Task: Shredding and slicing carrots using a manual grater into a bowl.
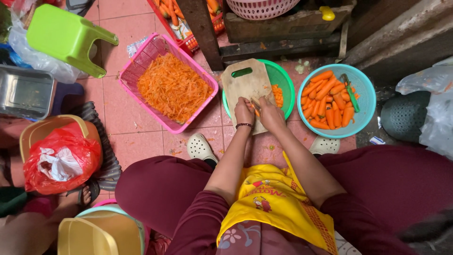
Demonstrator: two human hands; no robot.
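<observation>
**Carrot under both hands on a cutting board**

Seen from above, seated low over a pink tiled floor (118,108). Left hand (244,112) pressed down on a short piece of carrot (255,110), fingers curled over it in a closed grip. Only a sliver of that carrot visible between the two hands: bright orange, peeled, lying near the lower edge of the board. Right hand (271,113) closed around what looks like a knife (256,103), blade mostly hidden by the fingers, so hard to be sure of its shape. Dark bead bracelet (244,125) on the left wrist.

Cutting board (245,85) pale wood, worn, with a slot handle at the far end, resting across a green basin (285,82). Small heap of orange cut pieces (277,94) inside that basin, just right of the board.

To the right, a blue basin (363,101) filled with whole peeled carrots (328,101), smooth and stubby, with a green-handled peeler (350,92) lying on top. To the left, a pink basket (141,66) heaped with fine shredded carrot (172,87).

Yellow apron (278,203) over maroon clothing; white clogs (200,147) on the tiles below the board. Lime green stool (66,35) tipped at upper left, red plastic bag (61,158) nearer.
</observation>
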